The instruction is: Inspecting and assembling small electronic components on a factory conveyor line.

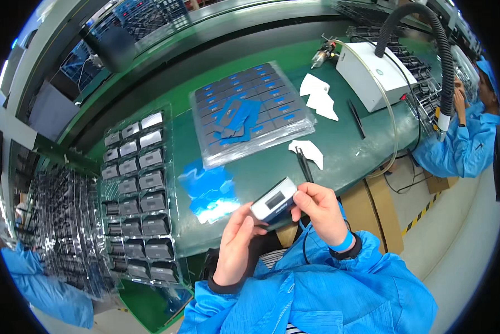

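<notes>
Between my two hands, just above the table's near edge, is a small box-shaped electronic device with a light, shiny face and a dark display window (274, 200). My left hand (237, 243) grips its left end, thumb and fingers closed on it. At the other end, my right hand (320, 213) pinches it between thumb and fingers; a blue band circles that wrist. Black tweezers (304, 167) lie beyond my right hand, partly on a white wipe (312, 152). Left of the device, a loose pile of glossy blue film pieces (205, 186) lies on the green table (244, 175).
A clear tray (216, 160) holds rows of dark panels with blue film. At left, another tray (171, 222) carries similar devices beside stacked trays (66, 222). Farther right are more wipes (319, 100), tweezers (357, 119), and a white machine (367, 75) under a black hose (446, 61). A co-worker (461, 139) sits right.
</notes>
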Available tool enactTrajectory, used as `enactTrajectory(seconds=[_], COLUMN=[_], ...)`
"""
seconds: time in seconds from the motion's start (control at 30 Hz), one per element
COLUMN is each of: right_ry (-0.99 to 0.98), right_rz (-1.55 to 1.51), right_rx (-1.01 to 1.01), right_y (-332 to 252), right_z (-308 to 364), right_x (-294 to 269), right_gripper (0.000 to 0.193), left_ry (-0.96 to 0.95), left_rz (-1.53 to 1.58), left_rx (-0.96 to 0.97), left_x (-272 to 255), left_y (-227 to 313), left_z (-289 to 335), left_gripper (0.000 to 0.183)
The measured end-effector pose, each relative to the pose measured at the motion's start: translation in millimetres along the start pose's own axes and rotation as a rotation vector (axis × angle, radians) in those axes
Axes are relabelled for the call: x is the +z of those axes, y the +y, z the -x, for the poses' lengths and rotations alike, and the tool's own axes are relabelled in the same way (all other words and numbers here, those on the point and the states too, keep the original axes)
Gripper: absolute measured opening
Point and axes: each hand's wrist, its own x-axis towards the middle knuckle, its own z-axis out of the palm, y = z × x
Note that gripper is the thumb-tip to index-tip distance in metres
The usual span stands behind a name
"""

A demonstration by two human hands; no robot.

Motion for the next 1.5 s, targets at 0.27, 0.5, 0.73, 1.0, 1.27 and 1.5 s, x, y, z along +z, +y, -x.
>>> enactTrajectory(seconds=[0.27,0.5,0.73,1.0,1.27,1.5], right_ry=[0.014,0.039,-0.188,-0.424,-0.024,0.249], right_rz=[-0.062,0.041,-0.180,-0.026,0.620,0.918], right_rx=[0.061,-0.038,0.243,0.256,-0.024,-0.287], right_y=[8.0,11.0,2.0,1.6,-17.5,-26.8], right_z=[-4.2,-14.4,-38.4,-46.8,-30.7,-23.7], right_x=[4.2,13.7,1.4,5.3,4.3,-29.7], right_gripper=[0.021,0.022,0.031,0.028,0.028,0.018], left_ry=[0.146,0.176,-0.047,-0.133,0.195,0.386], left_rz=[-0.750,-0.716,-0.598,-0.965,-1.103,-1.367], left_rx=[0.520,0.466,0.442,0.521,0.613,0.524], left_x=[-3.9,-12.5,-21.5,-5.9,-2.7,2.6], left_y=[-7.1,-1.9,4.0,17.9,3.5,-14.7], left_z=[-11.2,-16.9,-12.0,-22.7,-32.6,-42.8], left_gripper=[0.080,0.051,0.068,0.092,0.077,0.078])
